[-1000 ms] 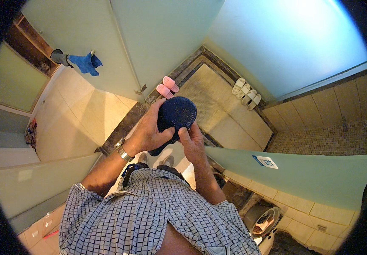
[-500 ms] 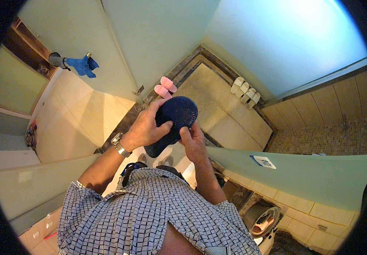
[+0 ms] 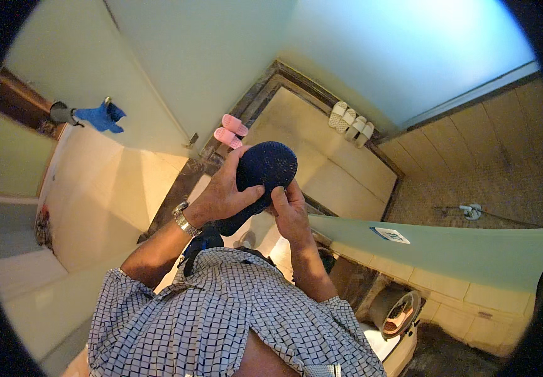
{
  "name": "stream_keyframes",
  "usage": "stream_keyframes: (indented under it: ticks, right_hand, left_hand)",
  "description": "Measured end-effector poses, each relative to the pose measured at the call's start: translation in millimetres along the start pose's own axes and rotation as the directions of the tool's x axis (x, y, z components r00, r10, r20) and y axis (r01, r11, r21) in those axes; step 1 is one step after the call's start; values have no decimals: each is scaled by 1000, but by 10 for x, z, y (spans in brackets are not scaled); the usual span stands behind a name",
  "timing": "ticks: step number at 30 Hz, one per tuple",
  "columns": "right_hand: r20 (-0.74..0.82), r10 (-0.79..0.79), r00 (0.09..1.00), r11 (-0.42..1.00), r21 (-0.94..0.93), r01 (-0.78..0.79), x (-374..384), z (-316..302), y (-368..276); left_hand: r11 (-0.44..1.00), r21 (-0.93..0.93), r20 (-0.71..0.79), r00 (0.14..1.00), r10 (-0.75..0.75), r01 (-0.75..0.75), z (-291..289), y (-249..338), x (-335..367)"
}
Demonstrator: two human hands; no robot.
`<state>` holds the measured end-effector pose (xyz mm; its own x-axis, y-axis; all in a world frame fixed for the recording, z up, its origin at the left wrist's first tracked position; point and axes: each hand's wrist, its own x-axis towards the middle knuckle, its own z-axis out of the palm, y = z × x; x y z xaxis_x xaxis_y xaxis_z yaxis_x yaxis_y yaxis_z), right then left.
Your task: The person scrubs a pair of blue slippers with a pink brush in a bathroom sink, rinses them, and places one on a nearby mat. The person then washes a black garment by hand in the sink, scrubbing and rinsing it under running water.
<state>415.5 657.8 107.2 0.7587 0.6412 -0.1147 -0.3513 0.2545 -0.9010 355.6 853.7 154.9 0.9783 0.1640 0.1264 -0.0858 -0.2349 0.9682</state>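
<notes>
In front of my chest I hold a dark blue slipper (image 3: 268, 164) with a long sole shape and a textured, pale-flecked face turned up. My left hand (image 3: 221, 195), below a metal wristwatch (image 3: 185, 220), wraps its left side with the thumb lying across it. The thumb and fingers of my right hand (image 3: 292, 212) pinch its lower right edge. Part of the slipper's narrower end is covered by my left hand. Just beyond it, a pair of pink slippers (image 3: 230, 131) rests on the floor.
Several white slippers (image 3: 350, 124) line the far ledge. A frosted glass panel (image 3: 340, 234) stands at my right, a green-tinted door (image 3: 158, 69) at the far left with blue cloth (image 3: 100, 117) hanging on it. A white fitting (image 3: 471, 211) shows over the tiled shower floor.
My view has shifted a little, so the floor and slippers sit further left and the white fitting has come into sight. Both hands keep hold of the dark blue slipper.
</notes>
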Motion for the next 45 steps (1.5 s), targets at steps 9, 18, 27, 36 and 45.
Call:
stream_keyframes:
  ticks: [9,18,27,36,45]
  right_hand:
    - [-225,-26,974,978,-208,-22,521,344,-176]
    - [-328,-106,939,990,-126,67,855,781,-220]
    - [-455,-344,821,911,-374,175,969,1081,-184]
    - [-440,-497,748,837,-471,279,1002,1399,-130]
    - [-336,-366,868,783,-616,92,1236,1435,-28]
  left_hand:
    - [989,-138,83,996,-36,47,-413,-246,616]
    - [969,-248,243,968,65,-3,-847,-420,1053]
    - [988,-36,179,972,154,-150,-871,-522,1144]
    - [981,-175,288,957,-26,80,-947,-580,1049]
    - [910,-363,281,955,-98,200,-1299,-618,925]
